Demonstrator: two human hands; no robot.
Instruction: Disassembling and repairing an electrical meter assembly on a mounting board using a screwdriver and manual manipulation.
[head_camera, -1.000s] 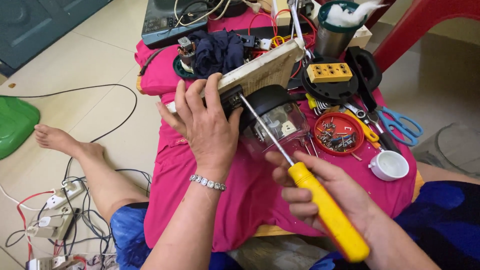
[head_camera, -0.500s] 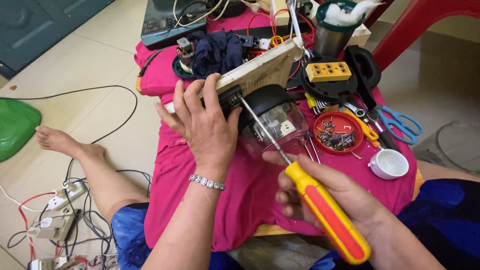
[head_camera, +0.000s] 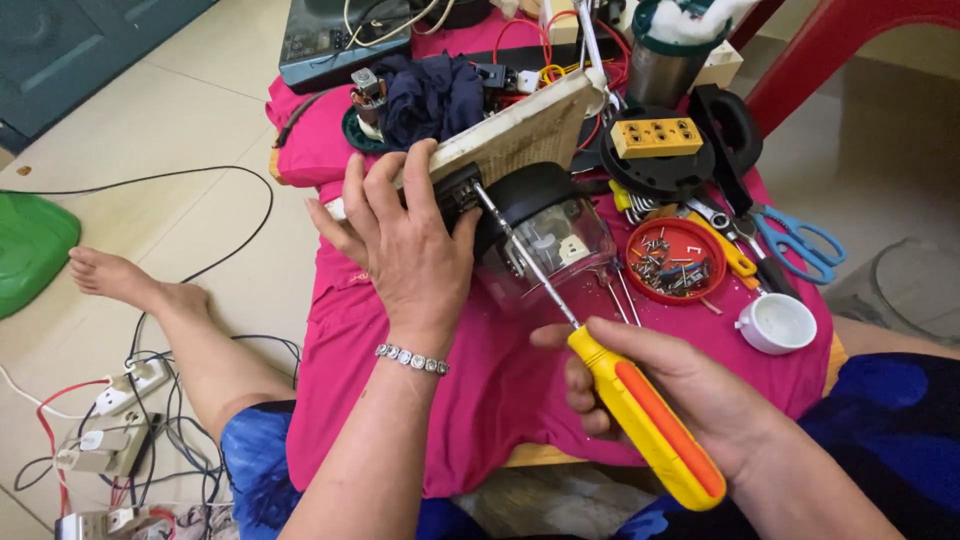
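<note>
My left hand (head_camera: 405, 250) grips a tilted wooden board (head_camera: 520, 130) with a black fitting and a clear plastic cover (head_camera: 555, 245) mounted on it, over a pink cloth (head_camera: 450, 390). My right hand (head_camera: 670, 400) holds a screwdriver with a yellow and orange handle (head_camera: 645, 415). Its metal shaft runs up and left, and the tip sits at the black fitting near my left thumb. A beaded bracelet (head_camera: 412, 358) is on my left wrist.
A red dish of screws (head_camera: 675, 260), a small white cup (head_camera: 778, 322), blue scissors (head_camera: 795, 240), a yellow terminal block (head_camera: 655, 135) and loose wires lie behind the work. Power strips and cables (head_camera: 110, 420) lie on the floor at left, beside my bare leg (head_camera: 170, 320).
The screwdriver handle has turned a little in my right hand, showing more of the orange stripe. My left hand and the board have stayed put.
</note>
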